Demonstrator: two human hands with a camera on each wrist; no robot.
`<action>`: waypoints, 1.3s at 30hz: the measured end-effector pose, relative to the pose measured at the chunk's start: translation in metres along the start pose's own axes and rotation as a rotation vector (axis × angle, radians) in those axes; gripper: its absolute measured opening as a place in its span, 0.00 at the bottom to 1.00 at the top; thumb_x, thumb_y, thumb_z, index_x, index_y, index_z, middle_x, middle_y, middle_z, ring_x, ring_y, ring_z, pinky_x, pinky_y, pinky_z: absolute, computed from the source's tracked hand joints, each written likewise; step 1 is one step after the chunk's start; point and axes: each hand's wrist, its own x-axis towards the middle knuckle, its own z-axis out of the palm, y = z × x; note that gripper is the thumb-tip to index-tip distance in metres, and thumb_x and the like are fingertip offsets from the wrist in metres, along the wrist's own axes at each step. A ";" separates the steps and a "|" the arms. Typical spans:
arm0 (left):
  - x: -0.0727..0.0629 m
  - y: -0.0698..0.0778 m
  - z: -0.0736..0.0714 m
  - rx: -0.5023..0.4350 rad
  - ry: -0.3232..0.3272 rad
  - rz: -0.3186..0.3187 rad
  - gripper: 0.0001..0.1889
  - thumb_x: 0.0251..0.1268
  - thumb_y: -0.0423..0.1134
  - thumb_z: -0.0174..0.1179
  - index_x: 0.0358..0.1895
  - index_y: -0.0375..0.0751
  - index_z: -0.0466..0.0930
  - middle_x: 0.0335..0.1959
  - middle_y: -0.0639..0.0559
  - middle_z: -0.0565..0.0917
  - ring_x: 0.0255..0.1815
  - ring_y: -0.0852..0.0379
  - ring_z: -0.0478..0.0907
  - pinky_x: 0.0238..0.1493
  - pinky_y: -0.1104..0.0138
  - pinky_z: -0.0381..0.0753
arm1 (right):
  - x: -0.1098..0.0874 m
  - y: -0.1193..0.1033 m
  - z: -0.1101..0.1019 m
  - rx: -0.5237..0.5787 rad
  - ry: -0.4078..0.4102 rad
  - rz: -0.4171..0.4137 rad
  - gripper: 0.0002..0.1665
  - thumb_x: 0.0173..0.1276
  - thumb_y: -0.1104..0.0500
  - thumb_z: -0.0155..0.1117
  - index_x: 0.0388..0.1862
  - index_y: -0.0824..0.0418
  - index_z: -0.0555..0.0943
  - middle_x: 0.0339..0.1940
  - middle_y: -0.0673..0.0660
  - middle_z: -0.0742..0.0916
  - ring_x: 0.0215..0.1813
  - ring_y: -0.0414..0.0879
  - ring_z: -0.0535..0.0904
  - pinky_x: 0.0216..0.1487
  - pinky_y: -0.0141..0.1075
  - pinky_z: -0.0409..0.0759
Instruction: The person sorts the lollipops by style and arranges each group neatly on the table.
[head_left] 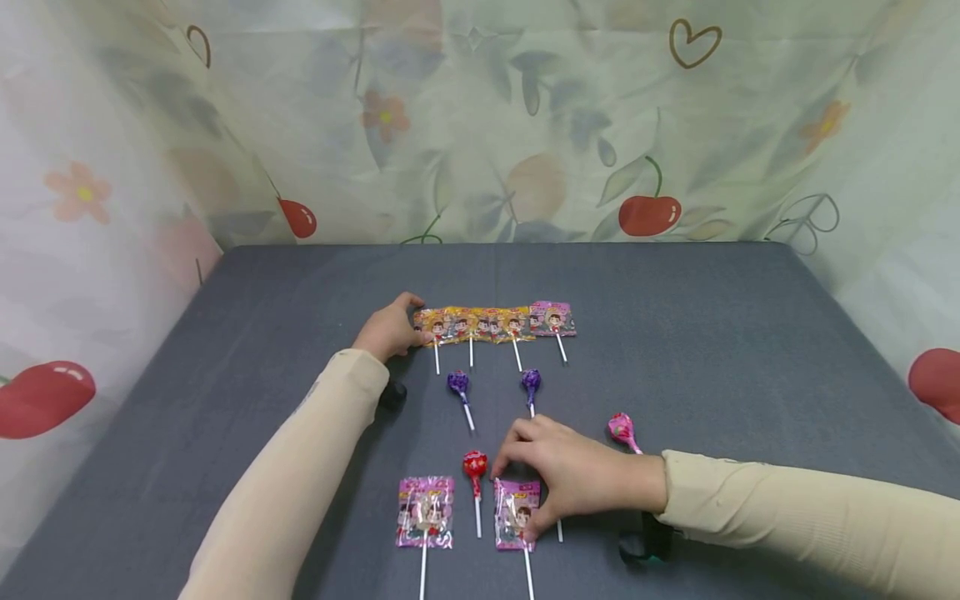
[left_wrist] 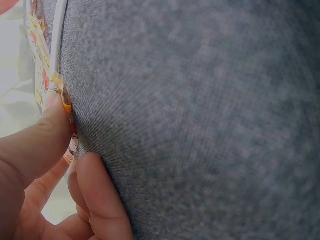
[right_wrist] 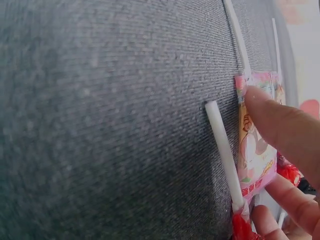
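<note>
My left hand [head_left: 395,327] grips the leftmost yellow-wrapped flat lollipop [head_left: 437,327], thumb on the near edge and fingers at the far edge. That packet [left_wrist: 53,82] shows beside the thumb in the left wrist view. Two more yellow-wrapped lollipops [head_left: 471,323] and a pink-wrapped one [head_left: 552,318] continue the row rightward. Close to the front, my right hand [head_left: 573,468] holds a pink-wrapped flat lollipop [head_left: 516,510] between thumb and fingers. Under this hand lies a red-wrapped ball lollipop [right_wrist: 242,225]; in the head view only its stick [head_left: 560,531] shows.
Another pink flat lollipop [head_left: 425,510] and a red ball lollipop [head_left: 475,465] lie left of my right hand. Two purple ball lollipops [head_left: 458,382] lie mid-table. A pink ball lollipop [head_left: 621,427] sits behind the right forearm. Patterned curtains surround the grey table [head_left: 697,342].
</note>
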 end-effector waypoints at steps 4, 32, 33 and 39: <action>0.000 0.000 -0.001 0.002 -0.004 -0.004 0.32 0.66 0.42 0.63 0.71 0.51 0.60 0.57 0.36 0.77 0.36 0.52 0.78 0.34 0.66 0.74 | 0.001 -0.001 -0.001 -0.006 -0.008 -0.006 0.34 0.37 0.46 0.83 0.45 0.46 0.79 0.44 0.39 0.78 0.47 0.36 0.68 0.54 0.35 0.70; 0.002 0.000 0.001 0.008 -0.004 -0.020 0.31 0.65 0.41 0.63 0.70 0.51 0.61 0.59 0.36 0.75 0.36 0.51 0.80 0.35 0.64 0.77 | 0.001 0.005 -0.039 0.434 -0.199 -0.203 0.08 0.59 0.58 0.73 0.35 0.51 0.81 0.35 0.43 0.81 0.37 0.33 0.75 0.39 0.30 0.79; 0.001 0.000 0.001 0.007 -0.003 -0.019 0.31 0.66 0.41 0.63 0.70 0.51 0.61 0.60 0.36 0.75 0.36 0.51 0.80 0.35 0.64 0.77 | 0.001 0.004 -0.042 0.464 -0.196 -0.197 0.08 0.60 0.57 0.72 0.36 0.52 0.81 0.36 0.44 0.81 0.38 0.34 0.75 0.40 0.31 0.79; 0.003 -0.001 0.001 0.001 -0.005 -0.014 0.32 0.66 0.41 0.63 0.71 0.52 0.60 0.63 0.34 0.72 0.37 0.50 0.79 0.35 0.65 0.75 | 0.002 0.000 -0.067 0.568 -0.096 -0.125 0.08 0.64 0.58 0.69 0.40 0.57 0.81 0.38 0.49 0.84 0.42 0.40 0.80 0.44 0.35 0.82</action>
